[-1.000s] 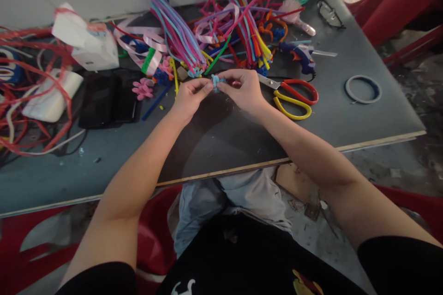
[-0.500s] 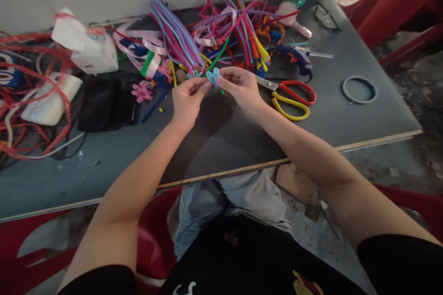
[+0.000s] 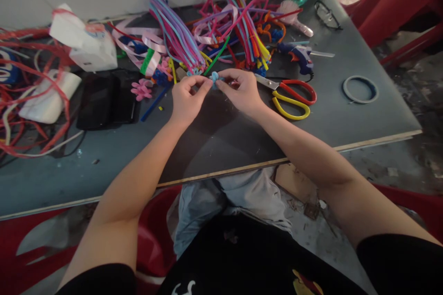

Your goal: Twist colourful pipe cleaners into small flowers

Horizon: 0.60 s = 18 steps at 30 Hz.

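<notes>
Between my fingertips is a small light-blue pipe-cleaner flower [image 3: 215, 77], held above the table. My left hand [image 3: 189, 97] pinches its left side with thumb and forefinger. From the right, my right hand [image 3: 241, 90] grips it the same way, its other fingers curled. Just behind my hands lies a bundle of purple, pink and blue pipe cleaners [image 3: 178, 32], with a green pipe cleaner [image 3: 218, 56] slanting beside it. A finished-looking pink pipe-cleaner flower [image 3: 141, 89] rests left of my left hand. Scissors [image 3: 294, 97] with red and yellow handles lie right of my right hand.
A glue gun [image 3: 299, 57], a hairbrush [image 3: 296, 18] and a roll of tape [image 3: 360, 89] are on the right. Dark phones [image 3: 98, 101], a white box [image 3: 92, 48] and tangled red strips [image 3: 34, 136] lie left. The table's front edge [image 3: 221, 174] runs below my forearms.
The blue flower has turned and sits slightly lower between my fingers, showing less of its petals. Both hands stay nearly in place, still pinching.
</notes>
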Motion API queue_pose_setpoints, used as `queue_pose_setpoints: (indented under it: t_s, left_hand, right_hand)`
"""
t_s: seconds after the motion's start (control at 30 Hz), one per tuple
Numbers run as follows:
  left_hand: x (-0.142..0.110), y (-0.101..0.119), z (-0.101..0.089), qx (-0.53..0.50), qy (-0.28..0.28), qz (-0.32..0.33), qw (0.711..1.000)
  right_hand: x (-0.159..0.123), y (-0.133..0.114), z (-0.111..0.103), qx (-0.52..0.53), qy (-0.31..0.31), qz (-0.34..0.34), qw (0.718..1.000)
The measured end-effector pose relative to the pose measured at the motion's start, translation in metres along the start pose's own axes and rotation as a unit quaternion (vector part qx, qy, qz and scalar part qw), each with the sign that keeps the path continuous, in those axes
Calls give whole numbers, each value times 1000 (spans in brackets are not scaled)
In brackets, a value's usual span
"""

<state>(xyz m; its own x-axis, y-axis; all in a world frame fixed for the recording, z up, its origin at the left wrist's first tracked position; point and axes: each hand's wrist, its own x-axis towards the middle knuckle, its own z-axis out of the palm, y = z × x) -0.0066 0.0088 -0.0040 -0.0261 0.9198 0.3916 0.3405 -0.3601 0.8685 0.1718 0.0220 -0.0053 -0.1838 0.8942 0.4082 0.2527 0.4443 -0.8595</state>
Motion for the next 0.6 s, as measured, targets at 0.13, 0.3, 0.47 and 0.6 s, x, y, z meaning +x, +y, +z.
queue_pose_setpoints:
  t_s: [0.13, 0.3, 0.47, 0.6]
  left_hand:
    - [0, 0, 2, -53, -34, -29, 998]
    - [0, -7, 4, -132, -74, -76, 985]
    - [1, -22, 7, -163, -105, -105, 975]
    - [4, -16, 3, -105, -77, -59, 990]
  right_hand:
    - [-1, -3, -1, -9, 6, 4, 1000]
    - [-2, -6, 0, -3, 5, 3, 1000]
    - [-2, -2, -1, 32, -20, 18, 999]
    - [3, 0, -3, 70, -37, 23, 997]
